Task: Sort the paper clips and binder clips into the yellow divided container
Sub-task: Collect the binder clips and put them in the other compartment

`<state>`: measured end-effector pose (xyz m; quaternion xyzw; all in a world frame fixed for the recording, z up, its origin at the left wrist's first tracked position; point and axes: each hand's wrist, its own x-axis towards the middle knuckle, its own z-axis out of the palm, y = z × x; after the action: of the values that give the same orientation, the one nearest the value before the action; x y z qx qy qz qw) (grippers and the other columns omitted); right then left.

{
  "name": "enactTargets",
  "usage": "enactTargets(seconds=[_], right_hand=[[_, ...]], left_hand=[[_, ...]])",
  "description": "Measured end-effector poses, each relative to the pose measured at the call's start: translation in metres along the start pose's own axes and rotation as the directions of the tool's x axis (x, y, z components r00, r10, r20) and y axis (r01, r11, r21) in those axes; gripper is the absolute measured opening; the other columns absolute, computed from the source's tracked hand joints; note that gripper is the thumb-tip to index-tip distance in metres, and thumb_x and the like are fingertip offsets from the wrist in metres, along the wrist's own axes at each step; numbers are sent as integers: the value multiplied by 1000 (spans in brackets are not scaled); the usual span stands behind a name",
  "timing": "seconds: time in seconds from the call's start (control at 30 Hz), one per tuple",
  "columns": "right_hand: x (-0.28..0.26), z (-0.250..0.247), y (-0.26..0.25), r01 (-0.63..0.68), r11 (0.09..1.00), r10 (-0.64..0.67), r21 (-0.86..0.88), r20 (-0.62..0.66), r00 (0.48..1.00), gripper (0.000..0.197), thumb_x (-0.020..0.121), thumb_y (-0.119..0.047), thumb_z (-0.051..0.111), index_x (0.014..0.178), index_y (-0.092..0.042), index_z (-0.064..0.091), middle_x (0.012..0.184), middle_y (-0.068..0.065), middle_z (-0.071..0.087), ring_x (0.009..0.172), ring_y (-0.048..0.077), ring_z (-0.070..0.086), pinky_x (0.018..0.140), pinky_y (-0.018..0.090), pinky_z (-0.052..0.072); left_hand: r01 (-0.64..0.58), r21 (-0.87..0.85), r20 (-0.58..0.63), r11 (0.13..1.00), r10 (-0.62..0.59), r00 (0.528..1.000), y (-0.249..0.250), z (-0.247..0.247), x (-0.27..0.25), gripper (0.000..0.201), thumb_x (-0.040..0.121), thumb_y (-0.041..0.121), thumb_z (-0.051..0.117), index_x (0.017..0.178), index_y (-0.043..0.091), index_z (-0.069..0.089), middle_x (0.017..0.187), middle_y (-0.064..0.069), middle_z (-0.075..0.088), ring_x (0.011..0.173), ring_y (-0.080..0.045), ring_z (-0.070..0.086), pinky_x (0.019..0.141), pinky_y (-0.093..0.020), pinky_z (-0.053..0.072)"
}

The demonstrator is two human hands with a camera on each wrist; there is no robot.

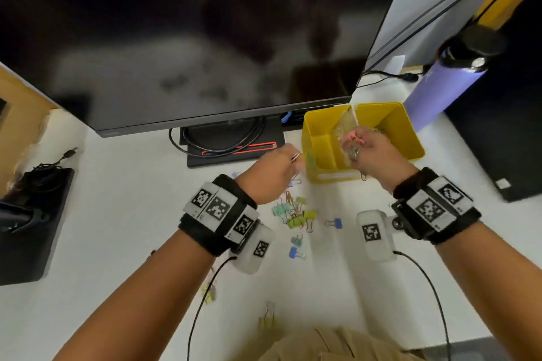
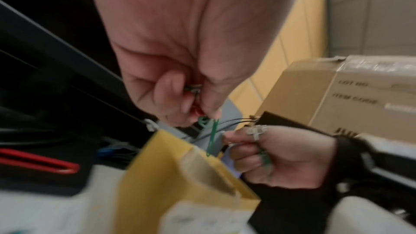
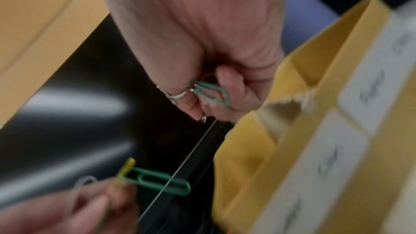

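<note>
The yellow divided container stands on the white desk under the monitor's right corner. My left hand hovers at its left wall and pinches a few paper clips; a green paper clip hangs from its fingertips over the container's rim. My right hand is above the container's middle, its fingers curled round a bunch of paper clips, one green paper clip showing. A pile of pastel binder clips and paper clips lies on the desk between my wrists.
A dark monitor on a black stand fills the back. A lavender bottle stands right of the container, with a black box beyond. More binder clips lie near the front edge. A black pad sits far left.
</note>
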<state>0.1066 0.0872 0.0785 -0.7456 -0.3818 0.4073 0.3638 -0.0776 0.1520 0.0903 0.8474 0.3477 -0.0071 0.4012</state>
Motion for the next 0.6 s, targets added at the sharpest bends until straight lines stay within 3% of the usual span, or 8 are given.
enactTargets(seconds=[0.07, 0.13, 0.2, 0.3, 0.4, 0.5, 0.6], right_hand=[[17, -29, 8, -10, 1000, 8, -11, -161, 987, 20, 92, -9, 44, 75, -18, 49, 66, -1, 46, 54, 11, 43, 42, 18, 37], [33, -49, 20, -34, 997, 16, -69, -250, 968, 19, 91, -9, 43, 77, -21, 47, 75, 2, 50, 60, 12, 45, 53, 23, 39], [44, -60, 30, -74, 995, 58, -64, -225, 973, 7, 90, -20, 45, 89, -14, 49, 87, 7, 53, 72, 22, 52, 68, 34, 47], [48, -68, 39, -120, 991, 115, -51, -101, 988, 45, 85, -46, 45, 107, -8, 54, 93, 8, 56, 93, 27, 54, 88, 44, 45], [44, -75, 49, -129, 992, 128, -13, -67, 990, 42, 96, -37, 37, 123, -8, 50, 109, 3, 48, 107, 18, 43, 104, 44, 33], [41, -78, 61, -76, 997, 74, -19, -98, 992, 37, 96, -33, 39, 119, -9, 55, 106, 5, 54, 101, 19, 47, 99, 43, 38], [37, -75, 67, 30, 992, -49, -121, -158, 986, 25, 94, -21, 46, 112, -10, 59, 100, 4, 58, 94, 20, 51, 84, 31, 38]], left_hand=[[-36, -44, -31, 998, 35, 999, 36, 8, 30, 25, 99, 18, 36, 109, -3, 47, 90, -12, 46, 85, -30, 49, 70, -30, 36], [-16, -52, -24, 999, 14, 1000, 66, 22, 65, 30, 99, 21, 36, 114, -3, 47, 101, -20, 55, 98, -33, 54, 74, -33, 37], [53, -48, -18, 997, -54, 998, 83, 39, 99, 30, 98, 20, 36, 101, -5, 54, 108, -29, 58, 103, -38, 56, 78, -39, 41], [167, -83, -34, 982, -171, 985, 98, 54, 130, 32, 96, 14, 39, 101, -9, 59, 109, -29, 62, 104, -40, 59, 82, -40, 47], [190, -79, -2, 979, -191, 982, 104, 61, 142, 32, 97, 13, 36, 117, -7, 52, 122, -26, 57, 116, -37, 53, 92, -36, 43], [177, -106, 0, 978, -178, 984, 99, 68, 141, 39, 97, 14, 40, 132, -3, 38, 134, -24, 49, 125, -36, 46, 101, -38, 40], [95, -164, -124, 982, -116, 985, 92, 78, 134, 48, 92, 9, 49, 137, 1, 35, 133, -24, 51, 120, -35, 51, 101, -41, 44]])
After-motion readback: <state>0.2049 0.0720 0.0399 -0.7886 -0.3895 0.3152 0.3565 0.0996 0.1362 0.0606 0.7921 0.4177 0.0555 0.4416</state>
